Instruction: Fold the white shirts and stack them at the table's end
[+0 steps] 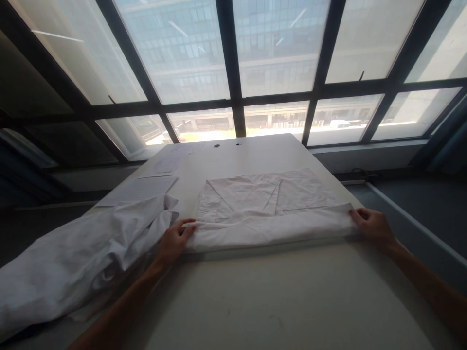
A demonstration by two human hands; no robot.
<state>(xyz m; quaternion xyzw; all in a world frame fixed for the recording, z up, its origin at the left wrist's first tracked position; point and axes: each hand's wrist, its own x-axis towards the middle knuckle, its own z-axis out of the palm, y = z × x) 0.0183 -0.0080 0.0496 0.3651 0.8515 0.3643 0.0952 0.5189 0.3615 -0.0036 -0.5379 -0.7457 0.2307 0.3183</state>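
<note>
A white shirt (262, 204) lies partly folded and flat in the middle of a pale table (255, 301), its near edge doubled over into a thick band. My left hand (174, 241) pinches the left end of that folded band. My right hand (371, 224) grips the right end, near the table's right edge. Both arms reach in from the bottom of the view.
A heap of crumpled white cloth (73, 262) sprawls over the table's left side and hangs past its edge. Sheets of paper (146, 187) lie behind it. Two small dark objects (217, 145) sit at the far edge, below a wall of large windows (233, 73).
</note>
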